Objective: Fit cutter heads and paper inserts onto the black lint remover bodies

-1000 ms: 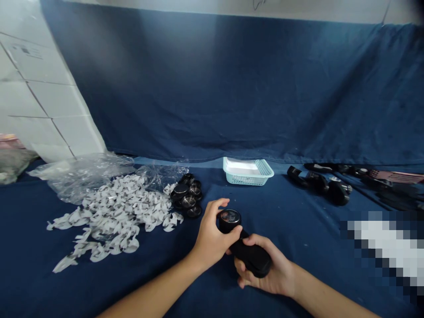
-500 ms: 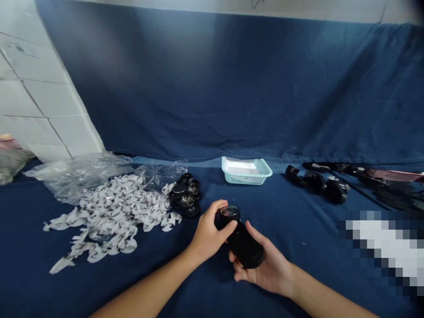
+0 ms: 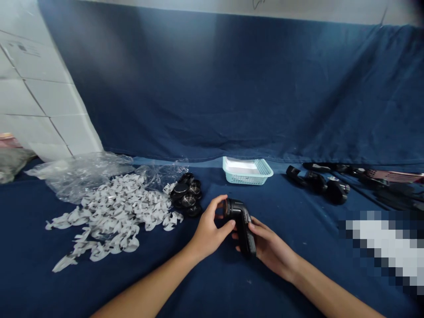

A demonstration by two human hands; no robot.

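Note:
A black handheld device (image 3: 244, 232) with an angled round head, shaped like a fabric shaver, is held above the blue cloth. My right hand (image 3: 273, 249) is closed round its handle, thumb on the near side. My left hand (image 3: 210, 227) grips the round head between thumb and fingers; the head's face points left, toward that palm, and is mostly hidden. Left of my left hand lies a pile of black round caps (image 3: 188, 201), some with metallic mesh faces. Beyond them spreads a heap of small white curved pieces (image 3: 122, 214) with dark bits.
Clear plastic bags (image 3: 86, 174) lie behind the white heap. A light blue basket (image 3: 248, 178) with white paper inside stands at the back. More black devices (image 3: 319, 183) and cords lie at the right. A dark blue curtain (image 3: 212, 88) hangs behind the cloth-covered table.
The device has been turned in my hands: its round mesh face pointed up and now points left, showing the handle's side. Both hands stay on it.

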